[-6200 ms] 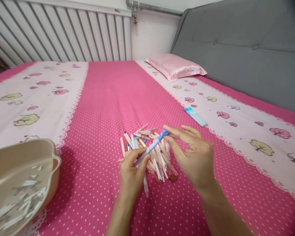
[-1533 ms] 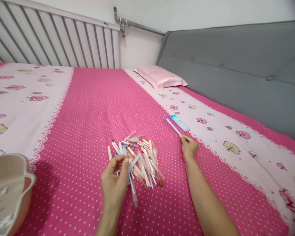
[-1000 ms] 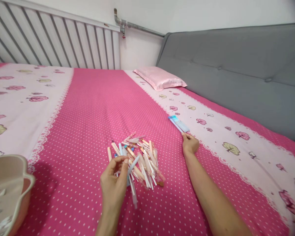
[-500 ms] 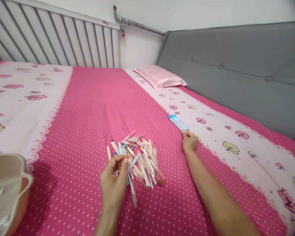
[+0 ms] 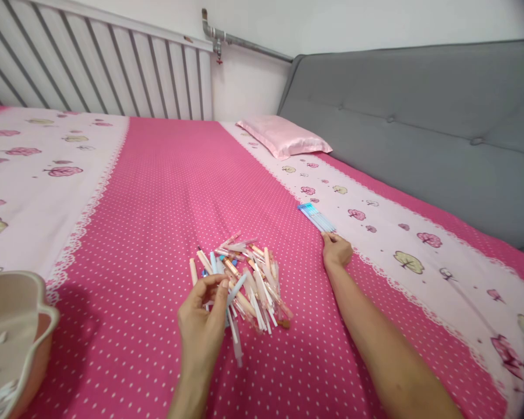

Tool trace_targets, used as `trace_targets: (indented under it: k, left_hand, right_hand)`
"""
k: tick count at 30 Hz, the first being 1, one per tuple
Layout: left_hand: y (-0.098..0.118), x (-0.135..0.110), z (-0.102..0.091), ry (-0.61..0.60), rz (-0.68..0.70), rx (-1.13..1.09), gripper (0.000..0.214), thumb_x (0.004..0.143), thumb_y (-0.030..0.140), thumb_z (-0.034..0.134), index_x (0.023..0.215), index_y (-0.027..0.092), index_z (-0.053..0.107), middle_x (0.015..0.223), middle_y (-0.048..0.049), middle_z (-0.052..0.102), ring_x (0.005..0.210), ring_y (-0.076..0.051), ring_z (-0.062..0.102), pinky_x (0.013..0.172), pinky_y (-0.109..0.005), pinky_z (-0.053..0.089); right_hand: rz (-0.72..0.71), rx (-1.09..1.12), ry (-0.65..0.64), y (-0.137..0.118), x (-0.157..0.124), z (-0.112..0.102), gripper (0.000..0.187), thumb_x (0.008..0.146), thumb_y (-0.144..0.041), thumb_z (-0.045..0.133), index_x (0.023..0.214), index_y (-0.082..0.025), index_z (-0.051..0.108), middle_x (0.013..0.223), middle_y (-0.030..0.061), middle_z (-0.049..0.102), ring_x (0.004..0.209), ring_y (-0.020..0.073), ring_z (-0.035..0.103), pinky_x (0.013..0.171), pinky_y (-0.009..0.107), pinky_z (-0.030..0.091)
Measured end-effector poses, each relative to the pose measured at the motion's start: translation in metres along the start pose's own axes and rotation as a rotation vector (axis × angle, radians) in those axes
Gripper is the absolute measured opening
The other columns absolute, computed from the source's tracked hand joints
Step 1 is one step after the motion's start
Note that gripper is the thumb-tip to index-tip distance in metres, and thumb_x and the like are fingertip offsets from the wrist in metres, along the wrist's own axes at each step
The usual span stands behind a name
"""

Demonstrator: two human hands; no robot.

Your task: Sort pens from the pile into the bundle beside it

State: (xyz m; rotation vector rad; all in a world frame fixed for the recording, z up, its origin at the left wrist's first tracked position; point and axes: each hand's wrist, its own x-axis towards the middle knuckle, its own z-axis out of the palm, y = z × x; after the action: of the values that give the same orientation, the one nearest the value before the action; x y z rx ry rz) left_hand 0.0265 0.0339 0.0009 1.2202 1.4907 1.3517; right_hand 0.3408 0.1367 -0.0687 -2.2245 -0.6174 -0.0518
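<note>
My left hand point(image 5: 204, 308) is over the near left side of a loose pile of pen parts point(image 5: 262, 285). Between its thumb and fingers it pinches a pale blue pen part point(image 5: 237, 288), which slants up to the right. The pile mixes white, peach, clear and pale blue barrels and caps. Farther off to the right, a neat row of blue pens point(image 5: 317, 217) lies side by side on the bedspread. My right hand point(image 5: 337, 249) has its fingers closed at the near end of that row, on a blue pen; the fingertips are partly hidden.
A beige basin point(image 5: 43, 326) with small white pieces inside stands at the near left. The pink dotted bedspread point(image 5: 166, 192) lies under everything. A pink pillow point(image 5: 283, 137) rests by the grey headboard point(image 5: 419, 99). A white radiator point(image 5: 113, 64) lines the far side.
</note>
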Motion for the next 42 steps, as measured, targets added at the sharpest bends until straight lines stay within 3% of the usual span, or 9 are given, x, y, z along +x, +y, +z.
trace_targets:
  k: [22, 31, 42]
  left_hand:
    - [0.0007, 0.0002, 0.0001, 0.01, 0.017, 0.032, 0.027, 0.074, 0.042, 0.061, 0.084, 0.017, 0.065, 0.08, -0.0041, 0.068, 0.071, -0.015, 0.06, 0.066, -0.023, 0.049]
    - [0.002, 0.0005, -0.0001, 0.0, 0.015, 0.017, 0.028, 0.073, 0.041, 0.062, 0.083, 0.016, 0.065, 0.079, -0.0054, 0.068, 0.072, -0.016, 0.061, 0.066, -0.024, 0.049]
    - [0.0016, -0.0004, -0.0005, 0.01, 0.027, 0.004, 0.027, 0.074, 0.04, 0.062, 0.084, 0.016, 0.065, 0.078, -0.0057, 0.068, 0.07, -0.016, 0.062, 0.065, -0.025, 0.05]
  right_hand:
    - [-0.075, 0.085, 0.022, 0.0061, 0.0002, 0.0039, 0.026, 0.071, -0.034, 0.063, 0.091, -0.023, 0.073, 0.084, 0.0059, 0.072, 0.073, 0.0208, 0.062, 0.065, 0.029, 0.042]
    - [-0.041, 0.114, 0.112, 0.0081, -0.0006, 0.0064, 0.025, 0.064, -0.018, 0.058, 0.088, -0.019, 0.063, 0.076, 0.0025, 0.069, 0.073, 0.0187, 0.061, 0.068, 0.027, 0.043]
    - [-0.084, 0.107, 0.149, 0.0098, -0.001, 0.0075, 0.024, 0.064, -0.015, 0.051, 0.084, -0.017, 0.064, 0.077, 0.005, 0.067, 0.074, 0.0199, 0.058, 0.07, 0.029, 0.043]
